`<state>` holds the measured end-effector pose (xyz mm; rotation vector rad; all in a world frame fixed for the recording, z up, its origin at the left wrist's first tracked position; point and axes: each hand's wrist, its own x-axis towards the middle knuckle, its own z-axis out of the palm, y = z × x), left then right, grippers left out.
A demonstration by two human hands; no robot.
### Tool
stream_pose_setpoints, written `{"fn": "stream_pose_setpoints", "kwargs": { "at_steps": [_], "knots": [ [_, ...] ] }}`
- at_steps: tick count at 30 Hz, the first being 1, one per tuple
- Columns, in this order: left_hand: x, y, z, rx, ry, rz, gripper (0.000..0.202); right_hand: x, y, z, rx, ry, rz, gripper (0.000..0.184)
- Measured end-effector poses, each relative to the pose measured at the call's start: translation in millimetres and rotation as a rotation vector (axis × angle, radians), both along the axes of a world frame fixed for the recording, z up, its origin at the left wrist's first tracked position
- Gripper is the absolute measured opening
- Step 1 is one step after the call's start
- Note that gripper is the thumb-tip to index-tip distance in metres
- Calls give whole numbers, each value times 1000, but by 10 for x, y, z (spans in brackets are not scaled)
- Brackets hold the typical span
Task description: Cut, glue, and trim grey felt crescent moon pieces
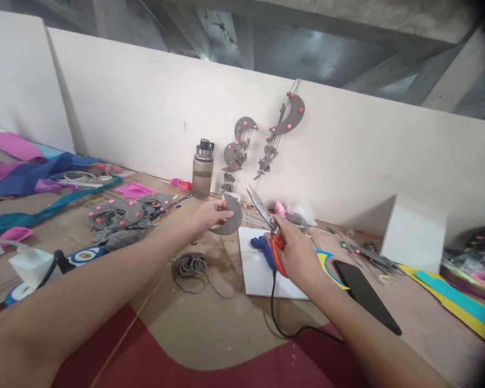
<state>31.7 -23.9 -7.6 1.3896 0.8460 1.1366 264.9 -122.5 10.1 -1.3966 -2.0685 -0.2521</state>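
Nearest on the brown table (210,328), a black cord (281,318) is seen running up to a blue glue gun (262,249), which is laid on a white board (256,277). A coil of grey thread (191,265) is left just beside that board, and a black phone (366,293) lies flat on its other side.

Above the board, a pair of scissors (267,218) is held in the right hand (299,258). The fingers are closed through and around the red handles, while the blades are held apart and pointed up and to the left. A little further out, a grey crescent (232,218) is pinched by its left edge between thumb and fingertips of the left hand (210,215) and kept off the table. It is just beside the open blades, and no contact can be made out.

The step in hand is judged to be trimming, with the cut not yet begun. For a cut, the crescent's edge would need to be brought between the blades and held steady before the handles are squeezed.

Further back, a pile of grey pieces (121,215) dotted with pink is spread at the left, a water bottle (202,170) is stood by the wall, and strung crescents (285,121) are hung on the white partition.
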Motion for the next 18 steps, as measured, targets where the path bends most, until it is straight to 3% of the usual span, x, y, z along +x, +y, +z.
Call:
{"fn": "stream_pose_setpoints", "kwargs": {
  "at_steps": [5,12,18],
  "knots": [
    [53,-137,125,-26,-82,-95,26,-86,-76,143,-73,295,71,38],
    [118,-310,302,14,-186,-161,23,-393,110,288,-187,847,288,44],
    [101,-332,370,81,-384,-219,24,-661,148,333,-257,949,385,51]
  ]
}}
